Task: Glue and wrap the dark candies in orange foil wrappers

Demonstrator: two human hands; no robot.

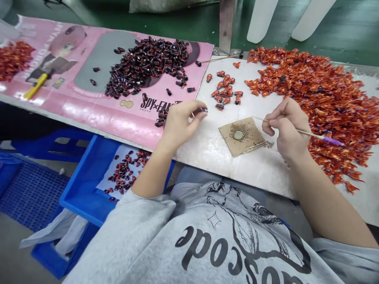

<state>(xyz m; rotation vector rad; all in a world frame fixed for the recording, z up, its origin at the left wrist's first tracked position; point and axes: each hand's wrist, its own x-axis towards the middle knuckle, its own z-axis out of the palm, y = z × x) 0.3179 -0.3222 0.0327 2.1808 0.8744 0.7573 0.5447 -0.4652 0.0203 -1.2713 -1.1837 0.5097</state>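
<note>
My left hand (pixel 181 123) is closed in a pinch over the seam between the pink mat and the white tabletop. At its fingertips is a small dark piece (pixel 203 110), mostly covered by the fingers. My right hand (pixel 289 128) grips a thin paintbrush (pixel 314 135) with a purple end pointing right; its tip reaches toward a brown cardboard square (pixel 233 148). On the cardboard sits a bottle cap (pixel 238 135) ringed by dark paint specks. Several orange-and-dark pieces (pixel 225 90) lie loose just beyond the cardboard.
A large heap of orange pieces (pixel 328 98) spreads along the right. Dark pieces (pixel 148 63) are piled on the pink mat (pixel 127 122). Farther left lie a yellow cutter (pixel 37 86) and more orange pieces (pixel 14 59). A blue crate (pixel 85 185) below holds painted pieces on paper.
</note>
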